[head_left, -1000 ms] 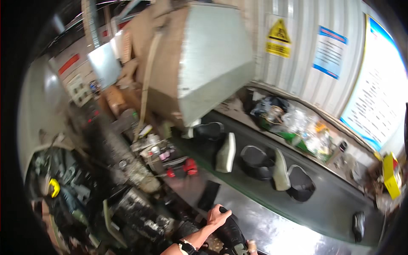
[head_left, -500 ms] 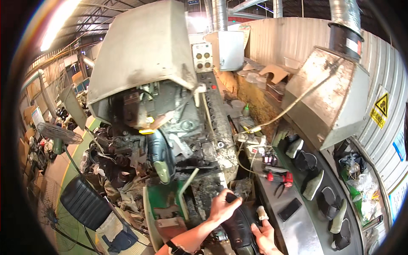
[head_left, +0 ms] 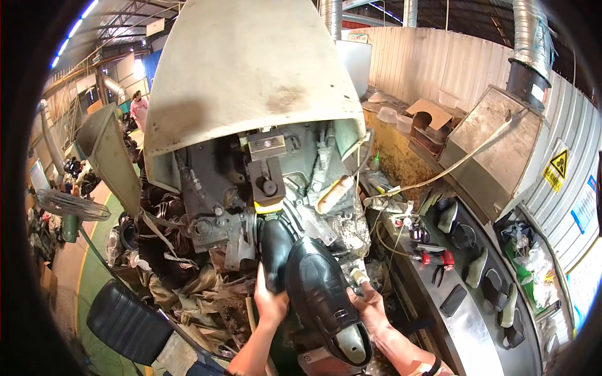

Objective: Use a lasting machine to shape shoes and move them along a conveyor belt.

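My left hand [head_left: 271,302] is closed around the lower end of a black leather shoe [head_left: 276,247]. That shoe's upper end sits against the machine head [head_left: 266,178], under a yellow strip. In my right hand [head_left: 370,307] is a second black shoe [head_left: 316,282], larger in view, with a pale greenish last [head_left: 352,344] showing in its opening. It lies close beside the first shoe and partly covers it. A pale stubby piece [head_left: 359,276] sticks out by my right fingers; its kind cannot be made out.
A big beige hood [head_left: 251,69] covers the machine. At right, a metal bench [head_left: 461,326] carries a dark phone [head_left: 453,301] and a red tool [head_left: 446,259]; beside it a belt holds several shoe parts and lasts. A black chair [head_left: 128,319] and fan [head_left: 72,207] stand left. A person [head_left: 139,111] is far back.
My left hand has gone from the carried shoe to the shoe at the machine. My right hand has brought the carried shoe up and left beside it. The head view has shifted.
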`<state>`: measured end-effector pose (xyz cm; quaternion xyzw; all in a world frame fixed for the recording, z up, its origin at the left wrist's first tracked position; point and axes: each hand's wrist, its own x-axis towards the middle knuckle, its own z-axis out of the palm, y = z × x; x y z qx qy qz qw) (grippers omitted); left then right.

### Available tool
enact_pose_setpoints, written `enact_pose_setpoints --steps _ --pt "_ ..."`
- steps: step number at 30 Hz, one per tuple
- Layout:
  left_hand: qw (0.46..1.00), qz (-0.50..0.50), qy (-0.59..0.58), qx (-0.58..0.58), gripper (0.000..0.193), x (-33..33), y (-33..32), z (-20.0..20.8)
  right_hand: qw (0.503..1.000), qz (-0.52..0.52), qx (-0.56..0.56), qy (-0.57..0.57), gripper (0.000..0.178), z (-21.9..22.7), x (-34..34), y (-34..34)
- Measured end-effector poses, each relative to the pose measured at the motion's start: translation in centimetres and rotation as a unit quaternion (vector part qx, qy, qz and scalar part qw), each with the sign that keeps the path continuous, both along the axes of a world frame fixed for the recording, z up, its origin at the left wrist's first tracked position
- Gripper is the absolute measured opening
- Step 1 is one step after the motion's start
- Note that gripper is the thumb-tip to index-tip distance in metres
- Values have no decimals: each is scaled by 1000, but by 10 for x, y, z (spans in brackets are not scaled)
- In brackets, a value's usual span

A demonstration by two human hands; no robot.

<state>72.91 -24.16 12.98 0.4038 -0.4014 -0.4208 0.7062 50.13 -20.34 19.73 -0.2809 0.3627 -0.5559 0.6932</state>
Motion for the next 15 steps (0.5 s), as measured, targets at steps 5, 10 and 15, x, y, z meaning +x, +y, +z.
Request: enact_pose_setpoints --steps 5,10,15 --pt "986 -9 -80 147 81 36 58 -28 999 -3 31 -14 37 -6 37 -30" --pt "951 6 135 278 40 20 38 4 983 9 42 179 55 -27 72 -65" --pt "912 86 279 289 19 11 7 28 974 -4 20 224 72 -56 89 -94"
